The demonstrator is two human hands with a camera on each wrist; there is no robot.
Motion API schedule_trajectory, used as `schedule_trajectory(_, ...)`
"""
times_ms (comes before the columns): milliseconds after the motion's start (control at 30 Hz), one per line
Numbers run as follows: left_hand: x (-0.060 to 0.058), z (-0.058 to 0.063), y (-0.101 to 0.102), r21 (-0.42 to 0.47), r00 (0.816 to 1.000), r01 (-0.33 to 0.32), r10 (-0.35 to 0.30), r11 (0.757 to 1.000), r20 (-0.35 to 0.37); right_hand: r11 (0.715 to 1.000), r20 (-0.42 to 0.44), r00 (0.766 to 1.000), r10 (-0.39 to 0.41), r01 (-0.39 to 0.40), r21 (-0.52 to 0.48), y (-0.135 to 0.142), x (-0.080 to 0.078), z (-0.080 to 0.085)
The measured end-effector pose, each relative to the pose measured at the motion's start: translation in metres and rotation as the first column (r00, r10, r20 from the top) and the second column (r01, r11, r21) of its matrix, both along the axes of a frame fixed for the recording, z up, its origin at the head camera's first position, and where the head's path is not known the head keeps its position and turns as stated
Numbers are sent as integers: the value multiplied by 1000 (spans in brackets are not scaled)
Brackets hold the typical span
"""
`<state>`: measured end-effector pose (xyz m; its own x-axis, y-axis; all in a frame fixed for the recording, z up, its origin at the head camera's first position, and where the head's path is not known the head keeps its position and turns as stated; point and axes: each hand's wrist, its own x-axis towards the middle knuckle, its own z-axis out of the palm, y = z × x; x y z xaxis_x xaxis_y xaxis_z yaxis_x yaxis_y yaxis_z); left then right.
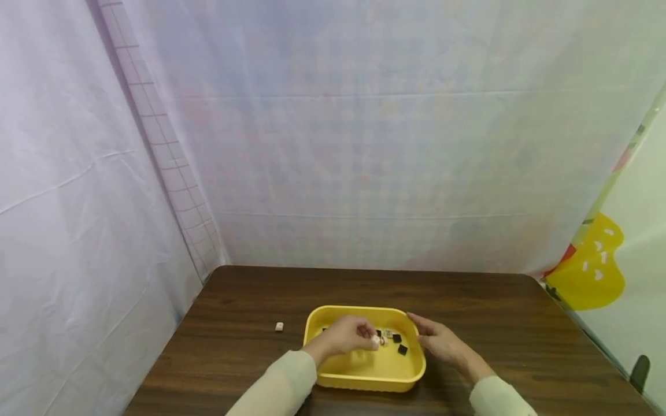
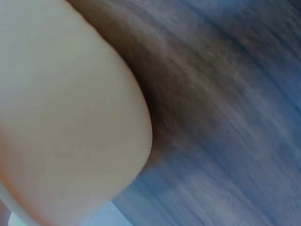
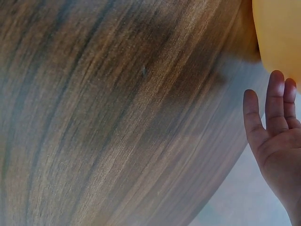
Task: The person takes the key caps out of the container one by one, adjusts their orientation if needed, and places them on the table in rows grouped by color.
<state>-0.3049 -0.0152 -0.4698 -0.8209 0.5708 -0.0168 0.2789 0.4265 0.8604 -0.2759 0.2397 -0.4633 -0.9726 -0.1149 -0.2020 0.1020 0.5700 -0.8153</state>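
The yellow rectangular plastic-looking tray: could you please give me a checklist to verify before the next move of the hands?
1. Tray rests on the dark brown wood-grain table: ok.
2. Left hand pinches a small white block over the tray: ok.
3. Right hand is at the tray's right side, fingers straight: ok.
4. Every piece is off the table: not ok; a separate white block lies left of the tray.
5. Marking on the pinched block is readable: cannot tell.
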Motion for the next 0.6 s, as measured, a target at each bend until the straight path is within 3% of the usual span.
schedule_trajectory(400,-8,9,-21,60,991,-107,111,992,-75,999,27,999,-22,22,-25,0,-1,-1)
schedule_trajectory(600,-12,17,-39,87,980,-172,180,981,-87,999,-8,1000,1,-2,-44,-1,1,-1)
